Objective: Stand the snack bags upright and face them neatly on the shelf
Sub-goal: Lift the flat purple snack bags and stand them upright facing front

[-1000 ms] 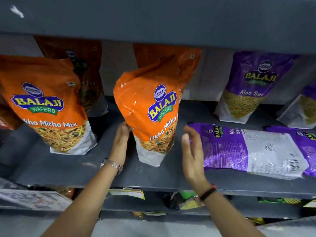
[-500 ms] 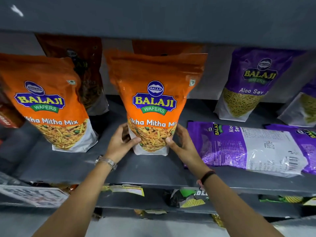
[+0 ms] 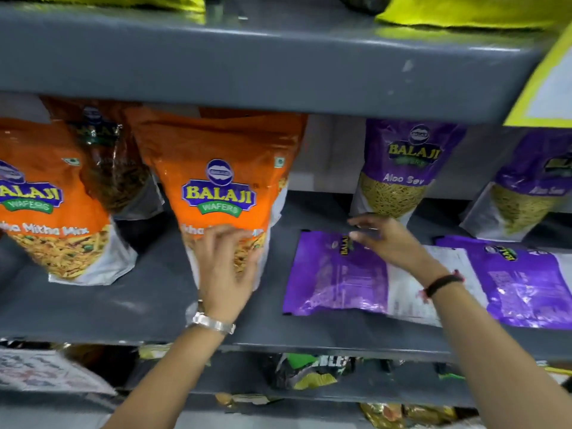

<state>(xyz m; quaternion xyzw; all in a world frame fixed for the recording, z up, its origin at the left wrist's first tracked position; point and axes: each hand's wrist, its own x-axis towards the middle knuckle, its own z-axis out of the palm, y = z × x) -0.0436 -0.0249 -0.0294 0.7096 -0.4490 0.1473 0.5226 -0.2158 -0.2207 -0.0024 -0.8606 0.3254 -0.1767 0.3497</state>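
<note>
The middle orange Balaji bag (image 3: 216,181) stands upright and faces front on the grey shelf (image 3: 148,308). My left hand (image 3: 226,267) lies flat on its lower front with the fingers spread, not gripping. A purple Aloo Sev bag (image 3: 334,274) lies flat on its face to the right. Over its far end hovers my right hand (image 3: 387,239), blurred, fingers apart and holding nothing. A second purple bag (image 3: 526,283) lies flat further right. Another orange bag (image 3: 46,205) stands upright at the left.
Two purple bags (image 3: 402,168) (image 3: 532,187) stand upright against the back wall. A dark orange bag (image 3: 105,168) stands behind the front row. The upper shelf edge (image 3: 247,63) hangs low overhead, with a yellow-bordered label (image 3: 544,82) at right. More packets (image 3: 309,370) fill the shelf below.
The middle orange bag went from tilted to upright and facing front. Both hands let go of its base; my left now rests flat on its front, my right moved right over the flat purple bag.
</note>
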